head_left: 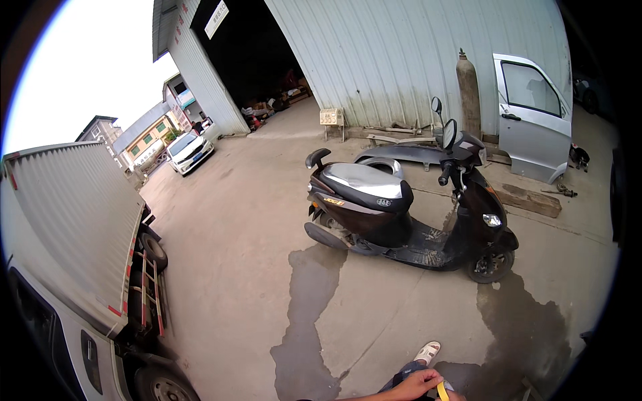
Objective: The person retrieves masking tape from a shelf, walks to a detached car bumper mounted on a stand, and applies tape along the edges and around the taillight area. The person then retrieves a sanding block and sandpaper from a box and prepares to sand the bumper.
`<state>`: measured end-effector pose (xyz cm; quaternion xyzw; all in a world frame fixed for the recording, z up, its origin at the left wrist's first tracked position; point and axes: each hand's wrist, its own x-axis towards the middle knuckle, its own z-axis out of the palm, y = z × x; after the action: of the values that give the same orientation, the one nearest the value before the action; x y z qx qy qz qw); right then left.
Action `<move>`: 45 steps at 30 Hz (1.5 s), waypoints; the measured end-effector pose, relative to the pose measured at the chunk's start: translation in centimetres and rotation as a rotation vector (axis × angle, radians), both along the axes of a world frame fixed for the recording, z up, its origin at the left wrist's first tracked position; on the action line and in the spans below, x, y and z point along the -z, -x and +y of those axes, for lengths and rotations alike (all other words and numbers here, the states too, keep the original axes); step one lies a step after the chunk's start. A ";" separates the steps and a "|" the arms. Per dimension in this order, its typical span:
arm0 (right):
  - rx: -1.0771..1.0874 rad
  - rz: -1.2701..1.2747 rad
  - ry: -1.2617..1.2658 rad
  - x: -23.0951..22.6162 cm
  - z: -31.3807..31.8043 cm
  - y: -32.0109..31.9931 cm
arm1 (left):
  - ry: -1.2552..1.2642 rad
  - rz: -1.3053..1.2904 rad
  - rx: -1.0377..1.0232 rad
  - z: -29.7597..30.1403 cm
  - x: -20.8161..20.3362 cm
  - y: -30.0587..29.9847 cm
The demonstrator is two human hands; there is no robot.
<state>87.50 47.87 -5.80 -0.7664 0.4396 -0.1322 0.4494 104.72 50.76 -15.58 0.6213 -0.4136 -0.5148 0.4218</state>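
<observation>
Outdoor concrete yard (254,254), seen from the head. At the lower edge one hand (418,384), apparently the left hand, rests above the knee with its grip curled loosely beside a narrow yellow strip (442,390); whether the fingers clamp it cannot be told. The right hand is out of view. A dark scooter (401,214) stands parked well apart, beyond a wet patch (314,321). Judged step: handling the strip; any further move calls for a firmer hold.

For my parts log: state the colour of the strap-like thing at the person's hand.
Yellow: the strip beside the hand at the bottom edge, in the head view.
</observation>
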 end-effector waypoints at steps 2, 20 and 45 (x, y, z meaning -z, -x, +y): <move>0.064 0.059 -0.069 -0.2 -4.9 -0.5 | -0.048 -0.050 0.071 -5.8 -2.8 -0.9; 0.367 -0.108 0.129 1.7 -37.9 12.0 | -0.245 0.279 0.453 -47.0 1.6 10.2; 1.500 -0.170 0.371 -1.6 -69.5 41.5 | -0.087 -0.044 1.663 -94.2 -3.3 55.9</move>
<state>45.98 -21.65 -4.24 -0.3137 0.7754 -0.5308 0.1362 48.84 -43.45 -12.29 0.1390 -0.7255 -0.6617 -0.1284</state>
